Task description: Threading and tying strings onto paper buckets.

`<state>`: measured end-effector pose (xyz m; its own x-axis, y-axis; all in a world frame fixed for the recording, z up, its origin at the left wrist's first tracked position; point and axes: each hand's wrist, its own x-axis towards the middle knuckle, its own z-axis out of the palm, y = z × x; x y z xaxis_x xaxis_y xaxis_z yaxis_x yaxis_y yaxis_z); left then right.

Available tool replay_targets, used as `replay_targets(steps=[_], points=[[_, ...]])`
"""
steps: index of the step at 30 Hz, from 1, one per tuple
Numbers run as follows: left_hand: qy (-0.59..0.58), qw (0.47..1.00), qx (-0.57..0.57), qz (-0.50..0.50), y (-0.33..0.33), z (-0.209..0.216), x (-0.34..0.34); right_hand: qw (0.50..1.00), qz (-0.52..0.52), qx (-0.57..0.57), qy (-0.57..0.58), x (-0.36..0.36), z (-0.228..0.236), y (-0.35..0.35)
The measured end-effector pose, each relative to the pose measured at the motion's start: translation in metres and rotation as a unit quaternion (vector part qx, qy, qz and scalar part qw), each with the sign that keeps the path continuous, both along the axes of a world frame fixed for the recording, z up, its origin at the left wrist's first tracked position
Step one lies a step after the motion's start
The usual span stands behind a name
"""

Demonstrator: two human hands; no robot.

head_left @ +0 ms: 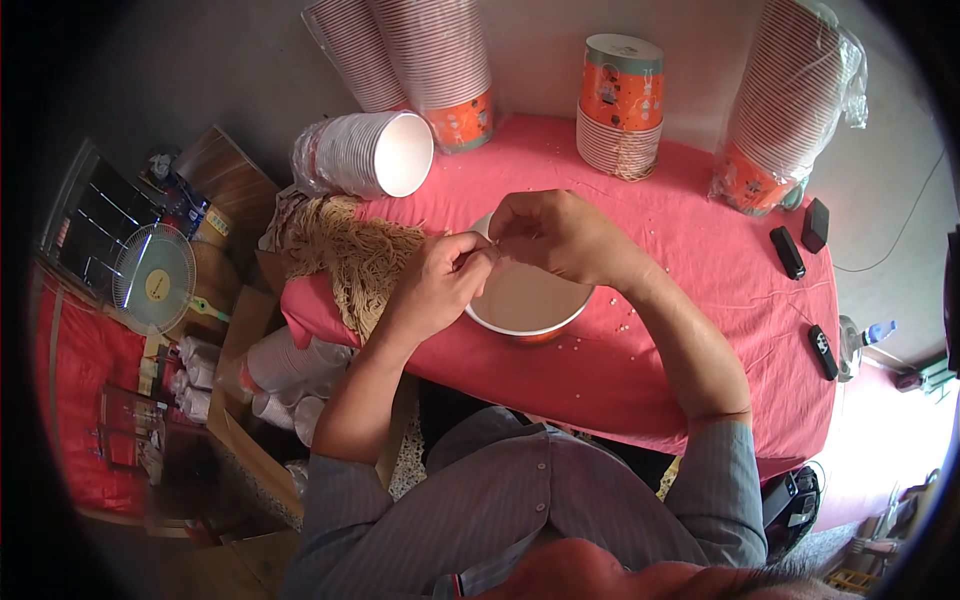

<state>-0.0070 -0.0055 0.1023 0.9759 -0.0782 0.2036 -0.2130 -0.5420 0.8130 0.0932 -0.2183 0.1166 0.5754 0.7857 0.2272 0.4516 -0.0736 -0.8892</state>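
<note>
Left hand (443,280) and right hand (572,240) close above tub (530,300)

Each pinches, thumb to fingertips — what lies between is too small to tell. The tub stands mouth up on the red cloth (640,390), a heap of strings (365,262) to its left, stacked tubs (440,60) along the far edge.

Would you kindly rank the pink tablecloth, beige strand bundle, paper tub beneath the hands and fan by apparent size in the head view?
1. Tablecloth
2. Strand bundle and paper tub: unsure, tub partly hidden
3. Fan
</note>
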Motion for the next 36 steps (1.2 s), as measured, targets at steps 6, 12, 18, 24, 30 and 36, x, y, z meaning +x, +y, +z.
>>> replay_targets(steps=[6, 12, 18, 24, 30, 36], points=[[0.061, 0.994, -0.084, -0.041, 0.008, 0.000, 0.001, 0.999, -0.003, 0.014, 0.033, 0.004, -0.006, 0.002], [0.067, 0.985, -0.140, -0.074, 0.015, -0.004, -0.004, 1.000, -0.020, -0.005, 0.016, 0.005, -0.011, 0.007], [0.085, 0.970, -0.217, -0.069, 0.016, -0.008, -0.008, 0.999, -0.022, -0.021, -0.009, 0.005, -0.011, 0.007], [0.077, 0.968, -0.222, -0.085, 0.022, -0.011, -0.008, 0.999, -0.025, -0.042, -0.003, 0.004, -0.006, 0.006], [0.049, 0.960, -0.250, -0.113, 0.025, -0.019, -0.003, 0.999, -0.020, -0.025, 0.032, 0.010, -0.007, 0.005], [0.027, 0.977, -0.207, -0.041, 0.023, -0.004, -0.011, 0.987, 0.044, 0.078, 0.130, 0.016, 0.003, -0.008]])
